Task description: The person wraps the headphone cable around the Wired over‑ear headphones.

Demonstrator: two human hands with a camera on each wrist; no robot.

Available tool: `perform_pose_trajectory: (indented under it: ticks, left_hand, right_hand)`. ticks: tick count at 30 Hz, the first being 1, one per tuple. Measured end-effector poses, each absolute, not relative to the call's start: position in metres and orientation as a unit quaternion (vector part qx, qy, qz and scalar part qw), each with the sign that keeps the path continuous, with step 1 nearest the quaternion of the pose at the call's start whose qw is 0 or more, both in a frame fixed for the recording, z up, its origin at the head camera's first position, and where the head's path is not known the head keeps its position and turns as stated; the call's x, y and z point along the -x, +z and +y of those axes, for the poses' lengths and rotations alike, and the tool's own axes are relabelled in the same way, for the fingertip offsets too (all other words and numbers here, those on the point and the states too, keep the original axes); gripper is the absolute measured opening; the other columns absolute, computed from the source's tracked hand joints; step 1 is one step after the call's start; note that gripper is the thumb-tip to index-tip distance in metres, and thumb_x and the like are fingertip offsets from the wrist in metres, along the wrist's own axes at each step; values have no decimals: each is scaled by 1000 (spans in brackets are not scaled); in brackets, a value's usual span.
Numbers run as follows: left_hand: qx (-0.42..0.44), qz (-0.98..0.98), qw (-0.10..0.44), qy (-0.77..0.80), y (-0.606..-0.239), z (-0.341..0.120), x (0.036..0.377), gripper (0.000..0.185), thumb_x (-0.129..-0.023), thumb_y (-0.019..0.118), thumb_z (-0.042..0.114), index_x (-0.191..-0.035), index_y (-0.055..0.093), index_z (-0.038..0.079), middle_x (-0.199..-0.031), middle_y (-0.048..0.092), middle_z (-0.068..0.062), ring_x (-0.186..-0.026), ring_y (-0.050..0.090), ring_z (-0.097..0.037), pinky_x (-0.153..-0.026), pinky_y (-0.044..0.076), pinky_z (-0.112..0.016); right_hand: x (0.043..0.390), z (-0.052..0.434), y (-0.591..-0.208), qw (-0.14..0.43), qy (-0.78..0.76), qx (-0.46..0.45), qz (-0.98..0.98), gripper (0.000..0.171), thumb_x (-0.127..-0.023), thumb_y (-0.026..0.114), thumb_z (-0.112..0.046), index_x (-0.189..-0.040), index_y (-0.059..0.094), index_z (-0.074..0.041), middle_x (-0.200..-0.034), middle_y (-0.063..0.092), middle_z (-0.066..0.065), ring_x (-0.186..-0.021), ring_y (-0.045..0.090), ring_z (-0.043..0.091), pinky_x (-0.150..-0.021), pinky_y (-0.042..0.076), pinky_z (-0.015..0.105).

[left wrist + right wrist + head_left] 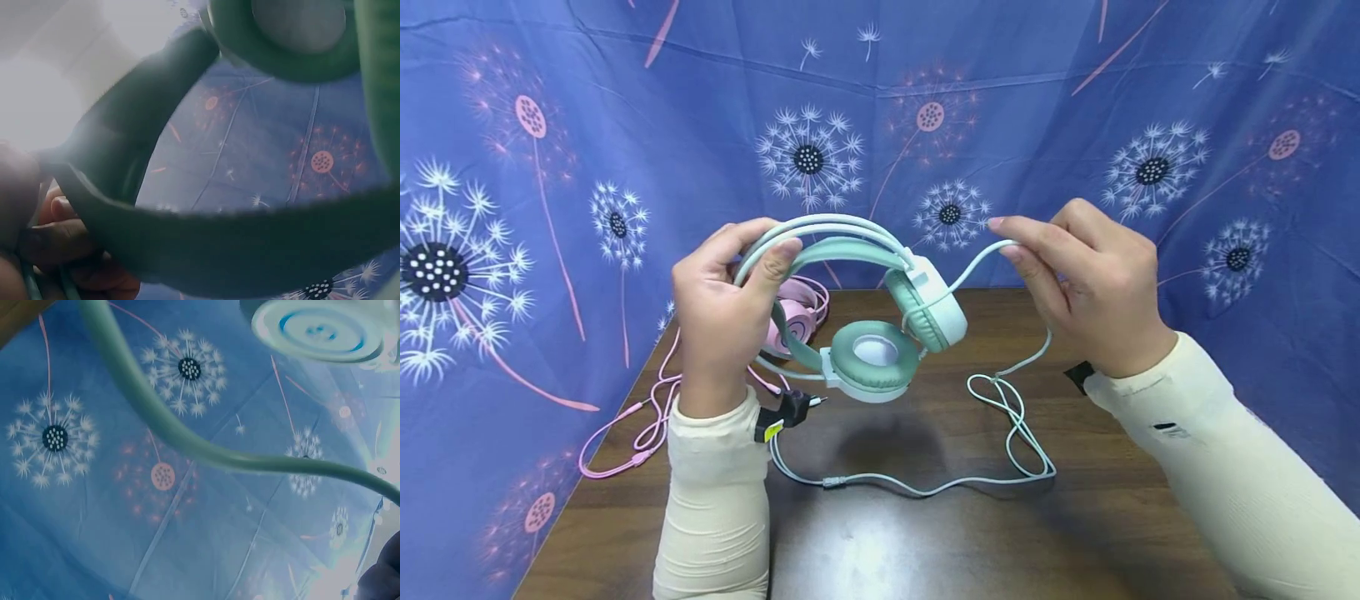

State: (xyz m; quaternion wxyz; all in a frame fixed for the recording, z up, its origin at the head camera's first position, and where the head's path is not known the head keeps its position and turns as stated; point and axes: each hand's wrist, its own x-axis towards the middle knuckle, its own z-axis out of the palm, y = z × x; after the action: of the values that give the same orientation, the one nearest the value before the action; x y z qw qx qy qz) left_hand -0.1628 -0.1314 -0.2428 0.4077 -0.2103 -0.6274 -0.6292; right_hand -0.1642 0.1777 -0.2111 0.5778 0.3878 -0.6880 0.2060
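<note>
- Fingers and thumb of the left hand (pixel 718 312) curl round the band of the green headset (pixel 857 308), gripping it at the band's left end and holding it up above the table (pixel 925 533).
- Left wrist view shows the same grip from beneath: fingertips (pixel 59 240) wrap the dark, blurred band, with one green ear pad high in the frame.
- Right hand (pixel 1090 283) pinches the green cable (pixel 1000 417) between thumb and forefinger, just right of the headset's white ear cup, and lifts that stretch of it clear of the table.
- Right wrist view shows the cable (pixel 181 434) curving across the frame under the round white back of the ear cup (pixel 319 331); the fingers themselves are out of frame there.
- Headset hangs in the air between the two hands, above the far middle of the table, one ear pad facing the camera and the other turned sideways.
- From the pinch the cable drops to the wooden top, forms a loose loop, then runs left along the table towards the left forearm.
- Pink headset (pixel 797 321) lies on the table behind the left hand, partly hidden by it.
- Pink cable (pixel 640 433) trails in loops off the table's left edge.
- Blue cloth with a dandelion print (pixel 808 158) surrounds the table on three sides.
- Both arms wear cream sleeves (pixel 715 492).
</note>
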Motion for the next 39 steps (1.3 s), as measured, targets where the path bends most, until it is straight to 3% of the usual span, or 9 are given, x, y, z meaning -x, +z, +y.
perform_pose_trajectory:
  ticks: [5, 13, 20, 28, 34, 39]
  left_hand:
    - [249, -639, 365, -629, -245, -129, 162, 16, -91, 78, 4, -107, 79, 2, -87, 71, -1, -71, 58, -12, -61, 49, -20]
    - [277, -671, 309, -614, -248, -125, 159, 18, -94, 76, 10, -112, 79, 10, -87, 72, -2, -60, 55, -13, -53, 46, -22]
    - [299, -656, 248, -647, -247, -126, 154, 17, -98, 73, 12, -112, 77, 6, -74, 64, -7, -44, 45, -16, -34, 35, -27]
    - [315, -622, 218, -683, -246, -129, 150, 21, -101, 68, 12, -117, 74, 1, -75, 62, -9, -57, 56, -23, -53, 51, -27]
    - [312, -597, 208, -710, -246, -130, 148, 26, -101, 68, 17, -120, 74, 1, -70, 59, -2, -55, 50, -16, -51, 46, -25]
    - [312, -553, 186, -750, -245, -128, 147, 30, -100, 70, 24, -121, 74, 3, -61, 50, 0, -50, 46, -13, -46, 40, -24]
  right_hand:
    - [168, 175, -205, 594, 221, -374, -677, 39, -105, 61, -41, -100, 81, -8, -62, 44, 12, -50, 32, 23, -55, 21, 30]
    - [169, 167, -204, 588, 245, -371, -676, 42, -104, 60, -44, -102, 81, -7, -63, 45, 13, -52, 35, 24, -57, 22, 28]
    - [176, 162, -208, 564, 290, -365, -682, 44, -103, 60, -45, -104, 81, -6, -66, 47, 15, -57, 41, 27, -64, 25, 19]
    - [185, 160, -220, 526, 325, -379, -689, 45, -104, 59, -43, -104, 80, -4, -64, 44, 11, -61, 34, 18, -64, 23, 22]
    - [191, 159, -227, 501, 330, -388, -700, 49, -105, 54, -47, -104, 80, -6, -62, 41, 5, -61, 29, 10, -61, 21, 23]
    - [193, 157, -236, 455, 345, -408, -712, 54, -107, 49, -50, -104, 80, -6, -63, 48, 0, -61, 34, 7, -59, 26, 23]
